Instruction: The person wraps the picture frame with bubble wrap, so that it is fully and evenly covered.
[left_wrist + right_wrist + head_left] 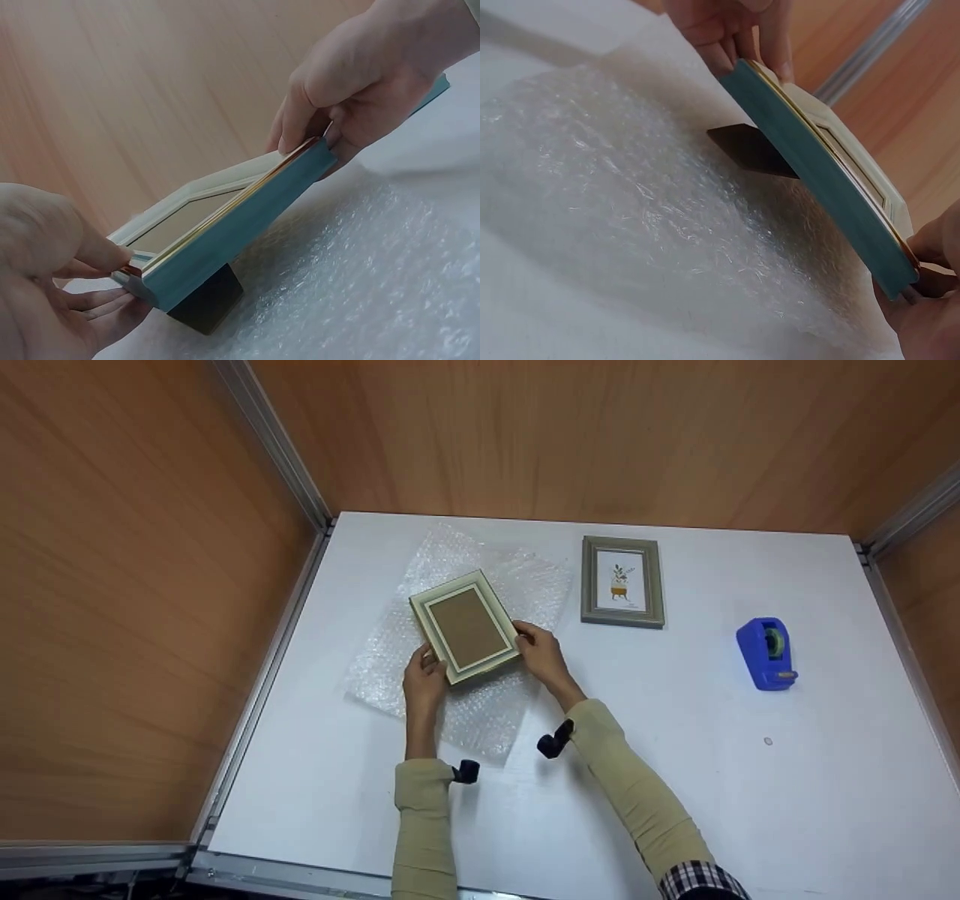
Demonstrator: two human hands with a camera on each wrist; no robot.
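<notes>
Head view's got left hand (425, 679) and right hand (541, 656) pinching the cream picture frame (469, 630) at 7 and 4 o'clock, over bubble wrap (480, 724), probably mid-positioning, next needing gentle lowering.

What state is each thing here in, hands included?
Pale green rectangular picture frame: tilted, held, face up
Dark back flap: angled out
Clear plastic bubble wrap: spread out
Grey-green rectangular picture frame: lying face up
Blue plastic tape dispenser: loaded with tape
Left hand: gripping pale frame
Right hand: likewise gripping it
</notes>
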